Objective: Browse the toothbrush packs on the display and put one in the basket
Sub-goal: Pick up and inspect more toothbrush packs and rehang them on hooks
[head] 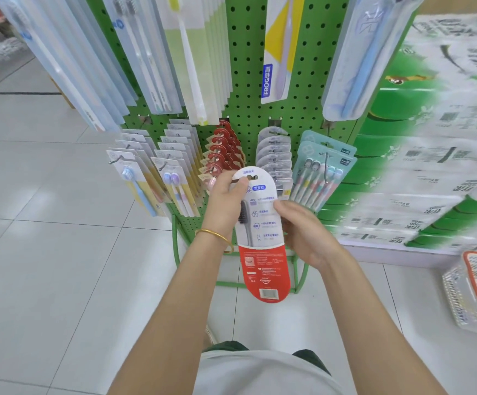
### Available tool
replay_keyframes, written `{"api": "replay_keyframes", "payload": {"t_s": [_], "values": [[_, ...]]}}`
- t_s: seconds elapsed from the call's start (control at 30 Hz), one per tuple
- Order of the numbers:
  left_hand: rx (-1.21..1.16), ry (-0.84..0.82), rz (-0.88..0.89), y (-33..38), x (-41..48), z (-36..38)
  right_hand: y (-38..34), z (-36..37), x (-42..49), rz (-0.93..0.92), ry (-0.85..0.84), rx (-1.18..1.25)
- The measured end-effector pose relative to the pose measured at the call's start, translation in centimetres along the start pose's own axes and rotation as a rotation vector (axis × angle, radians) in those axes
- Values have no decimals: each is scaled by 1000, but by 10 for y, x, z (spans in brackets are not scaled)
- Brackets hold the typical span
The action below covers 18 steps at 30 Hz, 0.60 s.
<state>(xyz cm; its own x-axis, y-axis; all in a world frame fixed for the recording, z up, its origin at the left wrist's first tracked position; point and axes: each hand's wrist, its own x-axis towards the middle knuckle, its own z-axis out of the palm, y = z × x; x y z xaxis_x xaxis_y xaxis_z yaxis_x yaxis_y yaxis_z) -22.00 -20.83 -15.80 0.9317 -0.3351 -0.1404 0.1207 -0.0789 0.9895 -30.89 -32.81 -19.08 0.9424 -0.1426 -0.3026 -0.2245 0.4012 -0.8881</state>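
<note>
Behind toothbrush pack (263, 243), fingers of right hand (307, 238) hide.

Pack: you held a long, round-ended toothbrush pack (263, 238), white above and red below, upright, your left hand (226, 195) at its top and your right hand (303, 232) on its edge.
Display: your green pegboard (248, 67) carried hooked rows of packs.
Basket: your white mesh basket (459, 303), orange-rimmed, sat on the floor, well right.

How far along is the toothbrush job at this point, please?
Choosing looks done: one toothbrush pack seems off the green display. In hand: the left hand and right hand both hold it, printed back facing the camera. Left: it must still go into the basket, on the floor at right.
</note>
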Motion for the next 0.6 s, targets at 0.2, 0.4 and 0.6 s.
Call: {"api": "replay_keyframes", "payload": {"t_s": [0.2,0.4,0.6], "values": [[-239,-116,-78,4,0,9,9,1,0,80,-229,257],[51,-172,-22,1,7,20,15,-12,0,54,-138,131],[143,-128,5,-6,14,23,13,-11,1,17,185,-219]]}}
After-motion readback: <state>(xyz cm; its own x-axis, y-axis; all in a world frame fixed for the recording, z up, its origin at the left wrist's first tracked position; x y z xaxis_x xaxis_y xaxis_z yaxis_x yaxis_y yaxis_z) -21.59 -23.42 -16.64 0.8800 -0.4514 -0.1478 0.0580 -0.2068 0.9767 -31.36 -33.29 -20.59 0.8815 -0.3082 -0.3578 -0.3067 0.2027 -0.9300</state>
